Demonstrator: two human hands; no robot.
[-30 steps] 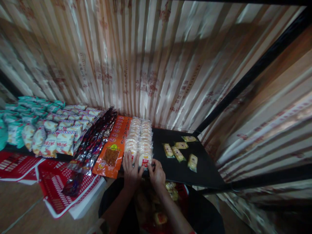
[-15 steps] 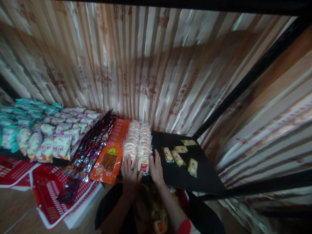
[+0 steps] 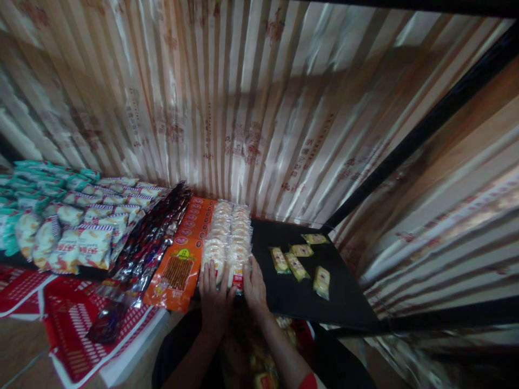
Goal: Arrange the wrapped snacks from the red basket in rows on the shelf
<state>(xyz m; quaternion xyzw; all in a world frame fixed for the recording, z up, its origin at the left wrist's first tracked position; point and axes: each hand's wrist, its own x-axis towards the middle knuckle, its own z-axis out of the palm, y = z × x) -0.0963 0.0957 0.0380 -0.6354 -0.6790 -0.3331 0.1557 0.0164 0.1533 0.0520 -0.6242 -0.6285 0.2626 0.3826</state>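
Note:
Two rows of white, round rice crackers (image 3: 219, 228) in clear wrappers lie side by side on the black shelf (image 3: 308, 302). My left hand (image 3: 215, 297) rests on the near end of the left row with its fingers stretched out. Against the near right side of the right row lies my right hand (image 3: 254, 286), its fingers also extended. Neither hand grasps anything; both only touch the wrapped crackers. Immediately left of the rows is an orange snack packet (image 3: 177, 270) with brown sticks on it. Several small yellow-wrapped snacks (image 3: 296, 266) are scattered to the right.
Dark shiny packets (image 3: 150, 243), white snack bags (image 3: 95, 243) and teal bags (image 3: 48, 178) fill the left of the shelf. Red baskets (image 3: 73, 324) stand below. A pleated curtain (image 3: 251, 108) hangs behind, and a black frame bar (image 3: 405, 146) slants on the right.
My right hand has shifted slightly left and closer against the right row, its fingertips now partly over the front crackers. My left hand stays on the left row. The view has tilted a little.

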